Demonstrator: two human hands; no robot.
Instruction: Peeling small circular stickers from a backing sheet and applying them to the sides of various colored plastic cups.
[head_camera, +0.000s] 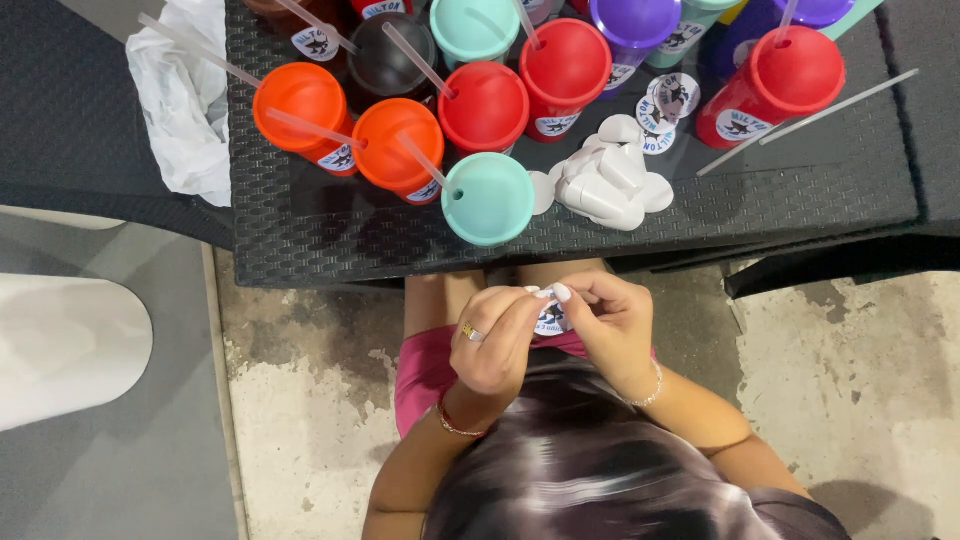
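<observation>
I see my left hand (495, 340) and right hand (610, 320) pinching a round sticker (549, 320) between them, below the counter (300, 230).

Even, soft daylight; faint shadows on floor; sharp focus; slight glare on lids.

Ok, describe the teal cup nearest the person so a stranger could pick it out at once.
Start at the dark woven table crowded with lidded cups. Go to its front edge, just beyond the person's hands; the teal cup stands there beside a pile of white peeled backings. Unlike the orange cup and red cup behind it, its lid holds no straw.
</observation>
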